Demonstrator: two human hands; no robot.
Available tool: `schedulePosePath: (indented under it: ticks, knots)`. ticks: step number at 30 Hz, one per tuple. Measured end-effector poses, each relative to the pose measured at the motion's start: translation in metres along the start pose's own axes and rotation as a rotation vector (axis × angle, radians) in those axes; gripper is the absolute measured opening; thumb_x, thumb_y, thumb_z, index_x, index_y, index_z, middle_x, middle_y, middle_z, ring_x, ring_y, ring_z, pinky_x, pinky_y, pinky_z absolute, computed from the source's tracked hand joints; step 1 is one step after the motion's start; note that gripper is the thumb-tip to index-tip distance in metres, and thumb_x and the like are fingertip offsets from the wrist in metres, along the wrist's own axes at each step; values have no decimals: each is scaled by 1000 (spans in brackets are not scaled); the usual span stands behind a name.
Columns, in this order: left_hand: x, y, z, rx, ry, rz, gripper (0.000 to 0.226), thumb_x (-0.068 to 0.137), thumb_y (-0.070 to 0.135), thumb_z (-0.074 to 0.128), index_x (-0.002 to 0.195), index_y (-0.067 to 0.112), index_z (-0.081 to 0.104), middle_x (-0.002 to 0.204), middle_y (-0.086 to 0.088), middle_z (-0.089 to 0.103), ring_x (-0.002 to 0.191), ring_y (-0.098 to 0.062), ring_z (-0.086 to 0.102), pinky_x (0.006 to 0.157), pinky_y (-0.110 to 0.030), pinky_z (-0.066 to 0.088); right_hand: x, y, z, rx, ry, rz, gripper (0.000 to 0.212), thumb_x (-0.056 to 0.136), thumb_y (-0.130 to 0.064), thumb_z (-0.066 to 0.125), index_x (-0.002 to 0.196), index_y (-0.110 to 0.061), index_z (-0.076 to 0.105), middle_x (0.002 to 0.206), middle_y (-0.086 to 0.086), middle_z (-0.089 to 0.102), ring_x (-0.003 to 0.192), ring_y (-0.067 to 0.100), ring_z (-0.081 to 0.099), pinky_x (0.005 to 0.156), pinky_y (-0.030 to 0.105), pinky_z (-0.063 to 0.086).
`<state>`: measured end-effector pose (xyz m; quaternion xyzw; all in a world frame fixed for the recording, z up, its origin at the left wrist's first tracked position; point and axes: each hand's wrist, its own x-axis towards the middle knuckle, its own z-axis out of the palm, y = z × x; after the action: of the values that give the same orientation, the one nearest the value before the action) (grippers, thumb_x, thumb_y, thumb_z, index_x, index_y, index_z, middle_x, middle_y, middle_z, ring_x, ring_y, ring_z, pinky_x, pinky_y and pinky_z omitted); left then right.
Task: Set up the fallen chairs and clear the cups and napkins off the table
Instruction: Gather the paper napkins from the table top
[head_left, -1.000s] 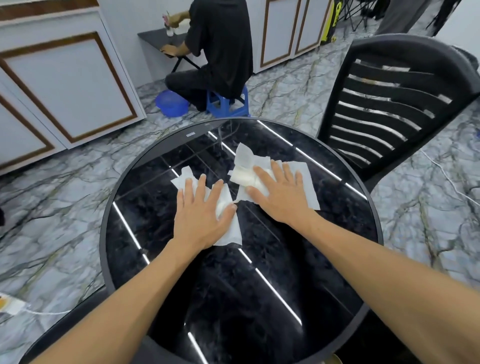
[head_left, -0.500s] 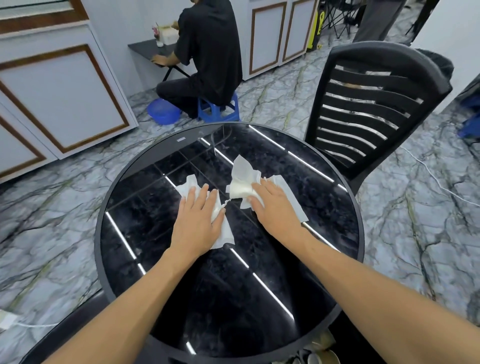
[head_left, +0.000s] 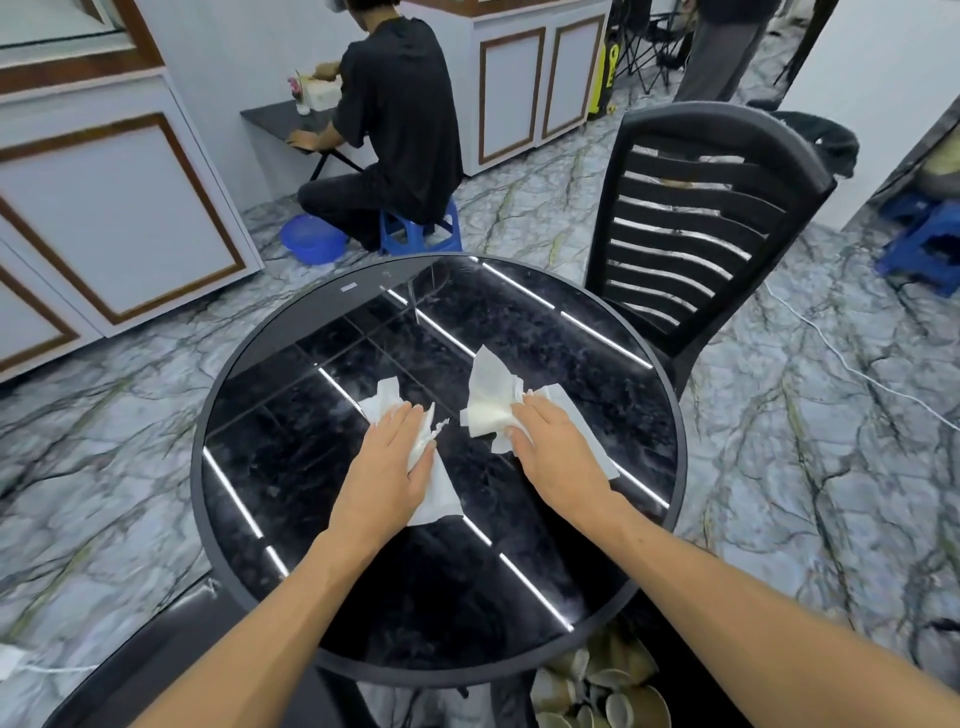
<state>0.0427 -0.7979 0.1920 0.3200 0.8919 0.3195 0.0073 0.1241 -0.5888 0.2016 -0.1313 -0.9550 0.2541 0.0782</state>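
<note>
Below the right forearm, under the near rim of the bench (head_left: 291, 332), a container whose walls are hidden holds a heap of empty paper cups (head_left: 605, 691) lying on their sides and nested into one another; the round, glossy black bench top carries nothing but two white napkins and the two hands, with bare surface ahead of the fingers to the far rim, bare surface to the outer side of each hand, and a wide bare stretch between the wrists and the near rim; an upright black slatted chair (head_left: 701, 228) stands just beyond the rim ahead of the right hand, and part of a dark seat (head_left: 171, 654) shows under the left forearm by the near rim; the left hand (head_left: 387, 467) lies palm down on the left napkin (head_left: 434, 493), fingers drawn together and bunching the paper, a corner sticking out ahead of the fingertips and a flat tail trailing beside the wrist; the right hand (head_left: 556, 452) presses on the right napkin (head_left: 491, 405), fingertips curled into it so that a crumpled peak rises ahead of them while a flat strip lies along the hand's outer edge; the two napkins are near each other but apart
</note>
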Motion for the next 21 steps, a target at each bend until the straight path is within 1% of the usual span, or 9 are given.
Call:
schedulePosePath:
  ticks: [1, 2, 4, 5, 11, 13, 15, 17, 21]
  knots:
    - [-4, 2, 0, -4, -9, 2, 45, 101, 29, 50, 145, 18, 46, 146, 2, 48, 134, -17, 45, 108, -30, 40, -5, 2, -2, -5, 10, 7, 36, 102, -14, 47, 135, -1, 52, 144, 20, 47, 135, 35, 40, 116, 41, 28]
    - [-7, 4, 0, -5, -13, 9, 45, 101, 29, 49, 144, 19, 46, 144, 4, 49, 132, -16, 47, 108, -33, 43, -12, 3, -3, -4, 35, -10, 28, 101, -11, 48, 125, -1, 57, 133, 22, 54, 124, 36, 48, 110, 44, 36]
    - [-11, 10, 1, -6, -15, 22, 43, 101, 30, 48, 143, 22, 46, 138, 9, 51, 126, -12, 51, 102, -34, 48, -25, 7, -6, -22, 82, -51, 10, 97, -5, 51, 100, -4, 61, 102, 11, 60, 94, 28, 54, 87, 43, 48]
    - [-14, 15, 2, -6, -14, 24, 43, 101, 29, 49, 143, 22, 47, 136, 10, 52, 124, -11, 51, 101, -30, 47, -31, 9, -10, -23, 97, -61, 9, 97, -5, 52, 95, -6, 60, 97, 6, 59, 88, 24, 53, 82, 40, 49]
    - [-29, 54, 14, 7, -13, 78, 38, 101, 24, 50, 139, 20, 51, 133, 10, 54, 123, -8, 50, 96, -18, 37, -61, 25, -41, -83, 168, -122, 8, 92, 1, 59, 90, -4, 63, 91, 7, 62, 85, 24, 56, 79, 40, 52]
    - [-34, 67, 21, 7, -32, 92, 38, 101, 24, 50, 139, 19, 51, 134, 9, 54, 125, -10, 50, 99, -22, 40, -74, 33, -48, -88, 173, -108, 7, 95, -3, 57, 96, -3, 64, 98, 10, 64, 92, 26, 56, 86, 42, 51]
    - [-38, 80, 27, 2, -53, 123, 37, 101, 26, 48, 138, 21, 50, 132, 10, 55, 120, -11, 53, 100, -30, 48, -86, 41, -55, -70, 158, -58, 19, 99, -11, 52, 111, -1, 62, 114, 14, 62, 107, 29, 54, 97, 44, 46]
    - [-42, 96, 31, 2, -54, 149, 34, 101, 27, 48, 135, 24, 50, 125, 14, 55, 113, -10, 55, 92, -35, 52, -96, 51, -60, -67, 183, -74, 14, 97, -10, 53, 106, -3, 62, 108, 12, 62, 101, 27, 54, 92, 44, 48]
    - [-50, 127, 39, -3, -31, 171, 27, 101, 24, 49, 127, 22, 53, 118, 12, 57, 106, -10, 55, 86, -29, 49, -117, 66, -69, -29, 205, -61, 7, 97, -8, 54, 98, -7, 61, 100, 5, 60, 93, 21, 52, 84, 33, 49]
